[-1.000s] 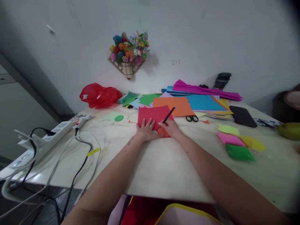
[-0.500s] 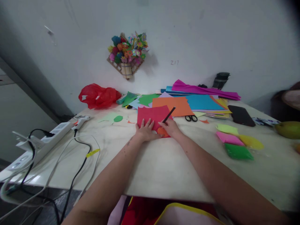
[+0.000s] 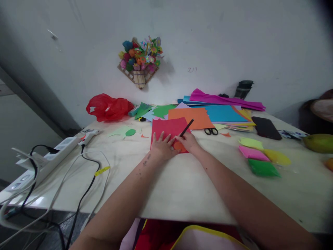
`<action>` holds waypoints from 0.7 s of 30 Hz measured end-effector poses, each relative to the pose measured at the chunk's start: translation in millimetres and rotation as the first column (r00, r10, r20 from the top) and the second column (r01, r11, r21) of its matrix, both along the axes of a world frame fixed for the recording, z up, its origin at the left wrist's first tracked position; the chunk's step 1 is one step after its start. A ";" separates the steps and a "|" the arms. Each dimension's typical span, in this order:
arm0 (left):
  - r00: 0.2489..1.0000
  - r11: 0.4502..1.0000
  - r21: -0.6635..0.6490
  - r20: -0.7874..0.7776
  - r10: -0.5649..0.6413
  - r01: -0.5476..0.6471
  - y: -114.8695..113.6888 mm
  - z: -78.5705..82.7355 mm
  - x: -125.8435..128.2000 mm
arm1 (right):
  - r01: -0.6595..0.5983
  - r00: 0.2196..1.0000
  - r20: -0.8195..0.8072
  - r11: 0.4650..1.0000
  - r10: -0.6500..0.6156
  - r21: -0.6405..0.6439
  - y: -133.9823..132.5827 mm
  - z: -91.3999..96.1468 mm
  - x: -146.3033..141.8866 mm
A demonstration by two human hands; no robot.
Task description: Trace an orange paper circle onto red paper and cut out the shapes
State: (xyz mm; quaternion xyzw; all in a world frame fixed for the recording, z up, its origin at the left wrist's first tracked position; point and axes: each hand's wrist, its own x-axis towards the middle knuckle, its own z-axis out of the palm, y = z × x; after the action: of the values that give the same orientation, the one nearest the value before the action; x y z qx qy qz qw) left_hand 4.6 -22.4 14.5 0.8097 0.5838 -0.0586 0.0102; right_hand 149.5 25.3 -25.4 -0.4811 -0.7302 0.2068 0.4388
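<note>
A sheet of red paper (image 3: 170,125) lies on the table, its top edge cut unevenly. My left hand (image 3: 162,148) rests on it with fingers spread, the thumb by a small orange paper cutout (image 3: 179,146) on the sheet's lower right part. My right hand (image 3: 189,143) grips a dark pencil (image 3: 187,127), tilted up to the right, beside the cutout. The pencil's tip is hidden by the fingers. Just right of the sheet lie black-handled scissors (image 3: 211,131), partly under orange paper (image 3: 197,117). To the left is a green paper oval (image 3: 130,132).
Stacked coloured paper (image 3: 223,114) lies at the back, near a red plastic bag (image 3: 109,107). A power strip (image 3: 56,152) with loose cables occupies the left edge. On the right are a phone (image 3: 266,127), coloured packets (image 3: 264,168) and a yellowish-green fruit (image 3: 319,143).
My left hand has shifted slightly and turned on the red sheet, its fingers more spread. The right hand stays by the orange cutout with the pencil. The view has moved slightly.
</note>
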 end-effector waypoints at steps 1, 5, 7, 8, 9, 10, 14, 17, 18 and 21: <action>1.000 1.000 -0.006 0.007 0.005 -0.005 0.2 -0.3 0.2 | -0.001 1.000 0.000 1.000 0.001 0.006 -0.1 0.0 0.1; 0.999 0.999 -0.024 0.039 0.022 -0.021 0.4 -1.3 0.2 | 0.013 1.000 0.013 1.000 -0.013 0.007 -0.3 0.2 0.2; 0.999 0.999 -0.031 0.044 0.029 -0.027 0.4 -1.5 0.1 | 0.022 1.000 0.016 1.000 -0.022 0.008 -0.6 0.2 0.0; 0.999 0.999 -0.033 0.045 0.029 -0.027 0.4 -1.6 0.0 | 0.026 1.000 0.017 1.000 -0.026 0.009 -0.8 0.3 -0.1; 0.999 0.999 -0.036 0.044 0.028 -0.026 0.5 -1.7 -0.1 | 0.033 0.999 0.019 0.999 -0.033 0.011 -1.2 0.6 -0.3; 0.999 0.999 -0.039 0.044 0.026 -0.024 0.8 -1.8 -0.2 | 0.039 0.999 0.023 0.999 -0.039 0.013 -1.6 0.9 -0.4; 0.999 0.999 -0.049 0.050 0.019 -0.016 2.0 -2.8 -0.8 | 0.056 0.997 0.042 0.998 -0.057 0.021 -3.4 2.9 -0.6; 0.998 0.998 -0.050 0.049 0.026 -0.024 2.2 -2.7 -0.8 | 0.067 0.996 0.050 0.998 -0.067 0.012 -3.0 2.9 -0.3; 0.999 0.998 -0.051 0.047 0.028 -0.025 2.1 -2.4 -0.8 | 0.074 0.996 0.047 0.997 -0.074 0.009 -2.4 2.3 -0.1; 0.999 0.998 -0.062 0.045 0.029 -0.026 1.7 -1.4 -0.5 | 0.097 0.995 0.032 0.995 -0.097 0.016 -0.3 -0.2 0.3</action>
State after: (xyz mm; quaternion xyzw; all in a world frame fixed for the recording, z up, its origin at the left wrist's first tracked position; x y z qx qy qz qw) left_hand 4.2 -20.7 13.1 0.8020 0.5925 -0.0575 0.0494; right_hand 149.8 24.9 -25.6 -0.5160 -0.7146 0.1722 0.4399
